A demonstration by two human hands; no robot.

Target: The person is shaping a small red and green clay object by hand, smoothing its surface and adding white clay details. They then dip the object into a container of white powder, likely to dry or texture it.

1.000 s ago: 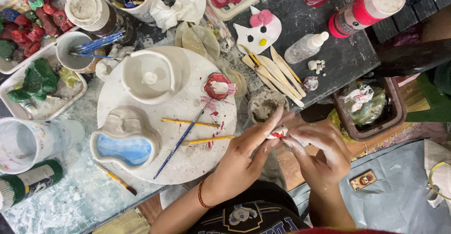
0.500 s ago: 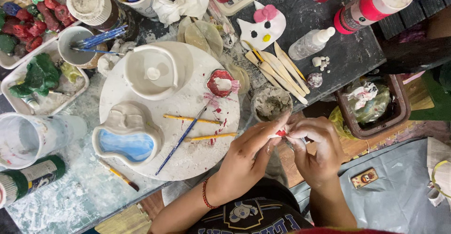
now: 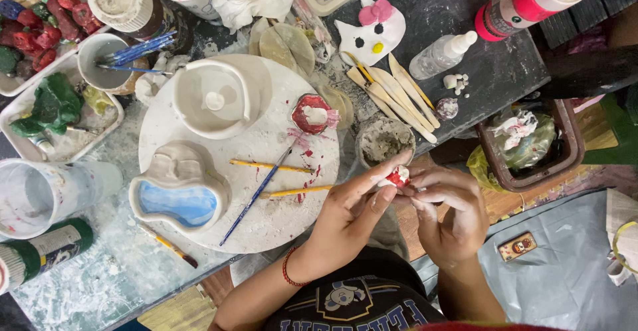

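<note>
Clay piece (image 3: 399, 177), red-white, pinched between left hand (image 3: 349, 215) and right hand (image 3: 448, 215) fingertips, near round board (image 3: 266, 218). Step: shaping/detailing. Next needs light, steady finger pressure.

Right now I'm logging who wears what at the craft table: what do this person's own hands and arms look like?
Both forearms are bare, with no sleeves or gloves. The left hand has a thin red string bracelet around its wrist. The right hand shows no ring, band or watch. No paint marks are clear on either.
</note>
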